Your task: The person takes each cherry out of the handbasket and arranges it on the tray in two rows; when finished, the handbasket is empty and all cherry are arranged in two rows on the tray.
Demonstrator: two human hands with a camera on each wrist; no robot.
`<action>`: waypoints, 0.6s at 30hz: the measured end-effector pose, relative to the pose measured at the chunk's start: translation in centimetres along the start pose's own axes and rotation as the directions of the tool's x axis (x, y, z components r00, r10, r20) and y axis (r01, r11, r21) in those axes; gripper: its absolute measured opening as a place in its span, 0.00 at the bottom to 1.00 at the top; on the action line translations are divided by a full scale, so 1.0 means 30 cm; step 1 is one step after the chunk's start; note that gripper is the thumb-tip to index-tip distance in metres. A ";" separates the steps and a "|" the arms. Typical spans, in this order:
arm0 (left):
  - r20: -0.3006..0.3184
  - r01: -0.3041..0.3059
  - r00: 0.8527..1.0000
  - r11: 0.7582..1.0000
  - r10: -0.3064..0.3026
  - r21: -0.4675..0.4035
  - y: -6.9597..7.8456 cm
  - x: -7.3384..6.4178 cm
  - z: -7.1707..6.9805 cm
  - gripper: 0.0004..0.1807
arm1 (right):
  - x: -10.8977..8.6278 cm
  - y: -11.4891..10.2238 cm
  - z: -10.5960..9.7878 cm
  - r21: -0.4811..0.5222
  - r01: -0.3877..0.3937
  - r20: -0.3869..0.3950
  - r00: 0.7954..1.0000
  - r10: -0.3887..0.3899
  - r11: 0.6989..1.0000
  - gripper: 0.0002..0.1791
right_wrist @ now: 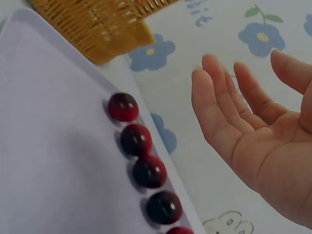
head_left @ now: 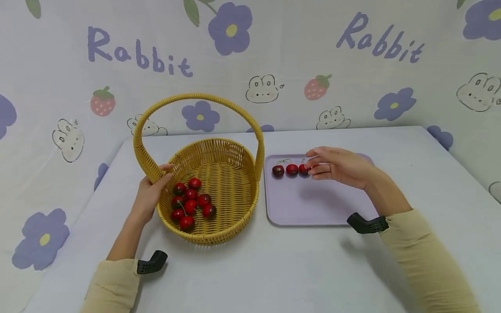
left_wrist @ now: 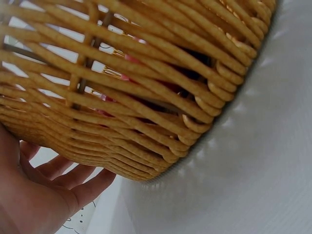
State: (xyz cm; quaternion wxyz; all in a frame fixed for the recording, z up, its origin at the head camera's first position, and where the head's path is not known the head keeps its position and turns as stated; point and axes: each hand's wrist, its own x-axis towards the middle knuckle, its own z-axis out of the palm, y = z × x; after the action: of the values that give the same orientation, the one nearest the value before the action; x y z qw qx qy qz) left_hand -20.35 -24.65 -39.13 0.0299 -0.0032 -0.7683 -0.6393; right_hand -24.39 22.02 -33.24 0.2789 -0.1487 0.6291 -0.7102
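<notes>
On the left, a yellow wicker basket with a tall arched handle stands on the table. My left hand grips its left side where the handle meets the rim, thumb over the edge and fingers outside against the weave. Several dark red cherries lie in the left part of the basket. My right hand hovers over the lilac tray, fingers loosely extended and palm bare in the right wrist view. Below it, several cherries form a row along the tray's far edge; the hand hides part of that row in the head view.
The tray sits close to the right of the basket on a white-covered table. Behind the table hangs a cloth printed with flowers, rabbits and strawberries. A black wrist device is strapped on each sleeve cuff.
</notes>
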 end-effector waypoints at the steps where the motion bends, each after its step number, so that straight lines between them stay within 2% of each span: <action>1: -0.002 0.000 1.000 1.000 0.000 0.002 -0.001 -0.002 -0.003 0.26 | 0.011 0.000 0.015 -0.006 -0.005 0.014 1.000 0.005 1.000 0.15; 12: -0.009 -0.007 1.000 1.000 0.007 0.007 -0.003 -0.009 -0.009 0.26 | 0.094 -0.003 0.173 0.005 -0.061 0.142 0.988 0.060 0.998 0.20; 18: -0.007 -0.012 1.000 1.000 0.012 0.000 0.003 -0.003 -0.001 0.25 | 0.122 -0.013 0.244 0.007 -0.051 0.253 0.966 0.048 0.999 0.19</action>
State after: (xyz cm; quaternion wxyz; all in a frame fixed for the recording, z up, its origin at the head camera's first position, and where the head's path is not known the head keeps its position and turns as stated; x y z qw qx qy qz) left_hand -20.24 -24.64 -39.05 0.0365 -0.0058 -0.7681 -0.6392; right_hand -23.27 13.97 -32.18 0.3753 -0.2203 0.5871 -0.6825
